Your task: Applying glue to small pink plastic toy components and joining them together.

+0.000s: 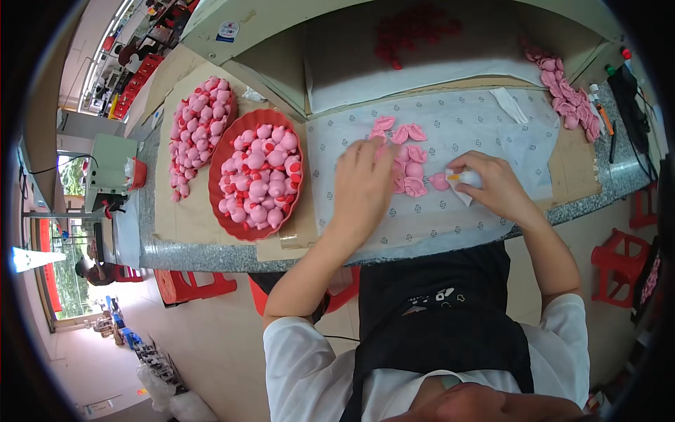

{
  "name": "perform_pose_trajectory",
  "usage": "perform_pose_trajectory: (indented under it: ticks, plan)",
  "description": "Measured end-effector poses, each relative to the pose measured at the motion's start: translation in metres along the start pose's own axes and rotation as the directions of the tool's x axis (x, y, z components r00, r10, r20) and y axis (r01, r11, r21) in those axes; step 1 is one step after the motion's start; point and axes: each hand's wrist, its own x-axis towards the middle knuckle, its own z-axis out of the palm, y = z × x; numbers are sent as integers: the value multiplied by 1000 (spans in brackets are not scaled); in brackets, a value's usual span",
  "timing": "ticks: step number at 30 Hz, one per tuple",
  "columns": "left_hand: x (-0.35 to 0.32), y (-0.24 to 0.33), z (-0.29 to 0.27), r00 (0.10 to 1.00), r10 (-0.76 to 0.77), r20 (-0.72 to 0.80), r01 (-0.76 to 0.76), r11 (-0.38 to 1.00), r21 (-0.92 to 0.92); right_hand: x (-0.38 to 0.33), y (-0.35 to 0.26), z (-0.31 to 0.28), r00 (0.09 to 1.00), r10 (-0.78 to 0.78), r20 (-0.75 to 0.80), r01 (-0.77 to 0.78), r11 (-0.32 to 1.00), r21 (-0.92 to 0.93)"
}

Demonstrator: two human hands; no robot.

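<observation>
My left hand reaches over a cluster of pink moulded pieces, its fingers apart and bent down at the cluster's left edge. The fingertips partly cover some pieces, and no held thing shows. My right hand is closed round a small white squeeze bottle, with a bit of white tissue or cloth below it. Just left of the bottle, a rounded pink piece lies close to its tip; whether they touch is unclear. Under everything spreads a white printed sheet.
On the left, a red scalloped bowl brims with pink and red rounded pieces, beside another heap. A box-like hood stands behind, red pieces inside. Back right are more pink pieces, a white cloth strip and pens.
</observation>
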Motion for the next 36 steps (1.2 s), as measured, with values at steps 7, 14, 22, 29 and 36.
perform_pose_trajectory:
  ticks: [7, 14, 22, 29, 36]
  plan:
    - [13, 28, 37, 967, 120, 226, -101, 990, -94, 28, 25, -38, 951, 260, -170, -247, 965, 90]
    - [21, 22, 5, 980, -58, 192, 156, 822, -548, 127, 51, -37, 986, 2, -165, -11, 999, -53]
    - [-26, 8, 4, 779, -557, 289, 292, -86, -953, 191, 67, 3, 962, -226, -152, 137, 884, -447]
    - [-40, 26, 12, 704, -631, 325, 312, -136, -940, 73, 3, -20, 962, -194, -191, 214, 972, 92]
    - [-33, 57, 36, 701, -593, 397, 136, -435, -890, -21, -25, 29, 974, 203, -100, -101, 786, 610]
